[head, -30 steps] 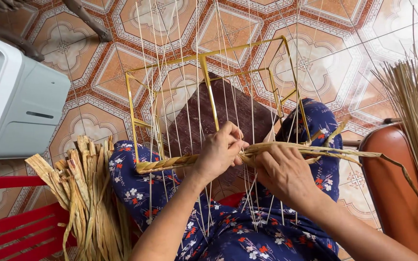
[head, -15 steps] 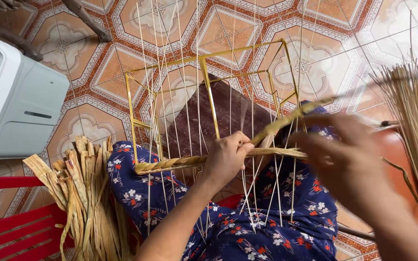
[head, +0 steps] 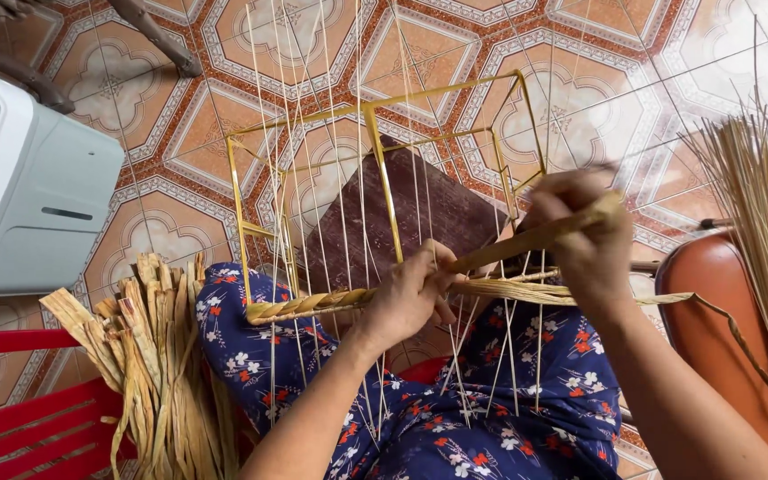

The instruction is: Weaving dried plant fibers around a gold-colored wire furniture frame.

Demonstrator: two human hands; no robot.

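A yellow metal frame strung with several thin pale upright strands rests on my lap, which is covered by blue flowered cloth. A woven braid of tan fibre runs across the frame's lower left. My left hand pinches the braid where the weaving ends. My right hand is raised to the right and grips a flat tan fibre strip that slants down to the left hand. More loose fibre trails right under that hand.
A bundle of dried tan fibre strips lies on a red plastic chair at lower left. A white-grey appliance sits at left. Thin straw stalks stand over a brown rounded object at right. Patterned floor tiles lie beyond.
My right hand left the weave beside the left hand, swung out right, then rose, pulling a fibre strip up and taut. My left hand stayed on the braid.
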